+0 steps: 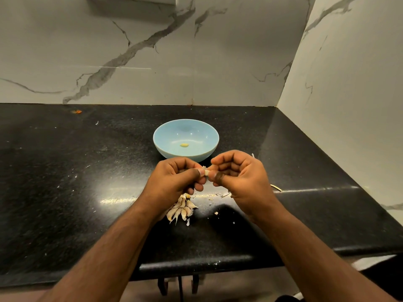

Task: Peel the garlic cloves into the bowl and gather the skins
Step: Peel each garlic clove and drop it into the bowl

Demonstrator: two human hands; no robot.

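Observation:
A light blue bowl [165, 136] stands on the black counter and holds one peeled yellow clove [184, 145]. Just in front of it, my left hand [174, 177] and my right hand [237, 173] meet above the counter. Both pinch one small pale garlic clove [206, 172] between thumbs and fingertips; most of it is hidden by my fingers. Below my left hand lies a pile of several unpeeled garlic cloves [182, 209], partly covered by my left wrist.
Bits of garlic skin [275, 187] and crumbs lie scattered on the black counter [87, 171] to the right of my hands and near the pile. A small orange scrap [77, 111] sits far left by the marble wall. A second marble wall bounds the right side.

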